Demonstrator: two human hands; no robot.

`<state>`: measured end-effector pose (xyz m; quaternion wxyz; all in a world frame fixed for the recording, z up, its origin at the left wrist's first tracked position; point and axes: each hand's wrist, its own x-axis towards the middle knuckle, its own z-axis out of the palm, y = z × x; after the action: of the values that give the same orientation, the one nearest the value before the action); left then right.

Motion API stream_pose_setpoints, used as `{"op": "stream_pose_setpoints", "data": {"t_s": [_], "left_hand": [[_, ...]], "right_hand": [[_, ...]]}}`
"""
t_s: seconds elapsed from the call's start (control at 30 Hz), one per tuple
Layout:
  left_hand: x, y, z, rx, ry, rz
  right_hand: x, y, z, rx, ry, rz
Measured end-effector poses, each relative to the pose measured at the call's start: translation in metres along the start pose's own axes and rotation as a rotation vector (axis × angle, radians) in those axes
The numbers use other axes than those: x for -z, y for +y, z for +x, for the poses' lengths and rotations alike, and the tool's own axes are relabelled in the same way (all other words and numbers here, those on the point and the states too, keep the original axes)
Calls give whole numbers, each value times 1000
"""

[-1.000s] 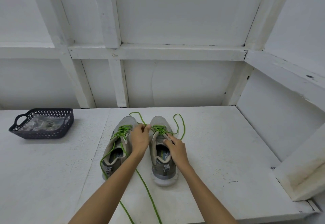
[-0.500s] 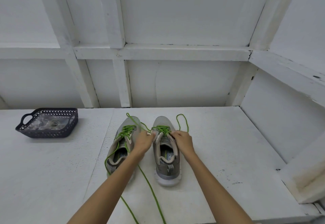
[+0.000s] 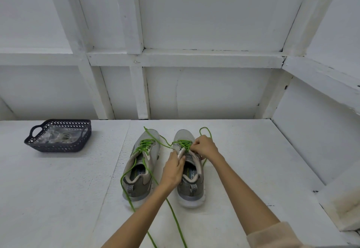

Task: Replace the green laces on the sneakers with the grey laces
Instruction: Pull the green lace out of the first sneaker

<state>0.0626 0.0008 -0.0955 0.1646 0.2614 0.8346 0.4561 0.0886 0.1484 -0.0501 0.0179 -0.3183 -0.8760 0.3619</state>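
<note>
Right hand (image 3: 205, 147) pinches the green lace (image 3: 182, 142) at the upper eyelets of the right sneaker (image 3: 191, 191), with fingertips curled together on the strand. Left hand (image 3: 173, 171) grips the pale tongue (image 3: 180, 152) and inner edge of the same sneaker, thumb and fingers closed around it.

Readable markings: the insole (image 3: 191, 174) of the right sneaker shows the partial letters "RY FOA". The rest of the word is hidden by the collar. The insole print in the left sneaker (image 3: 139, 185) is too small to read.

Hand pose: both forearms extend forward from the near edge and converge on the right sneaker. The right wrist sits above the outer side of the shoe. The left wrist lies between the two sneakers. A beige sleeve (image 3: 272, 234) covers the right upper arm.

Location of parts: both sneakers stand side by side, toes away from the person, on the white table (image 3: 58, 199). Both carry green lacing at the front eyelets, and loose green ends trail across the table toward the near edge. A dark perforated basket (image 3: 56, 148) sits well apart to the left and holds a clear plastic bag (image 3: 58, 135) whose contents cannot be identified.
</note>
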Motion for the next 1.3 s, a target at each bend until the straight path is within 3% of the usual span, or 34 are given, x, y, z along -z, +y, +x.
{"op": "stream_pose_setpoints", "data": {"t_s": [0.27,0.5,1.17,1.3], "left_hand": [[1,1,0,9,-2,23],[-1,0,0,26,12,20],[0,2,-2,11,10,22],[0,1,-1,13,14,38]], "right_hand": [[-4,-15,3,6,-3,-191],[4,5,4,-28,-6,127],[-4,6,3,15,57,47],[-2,14,3,-15,15,234]]}}
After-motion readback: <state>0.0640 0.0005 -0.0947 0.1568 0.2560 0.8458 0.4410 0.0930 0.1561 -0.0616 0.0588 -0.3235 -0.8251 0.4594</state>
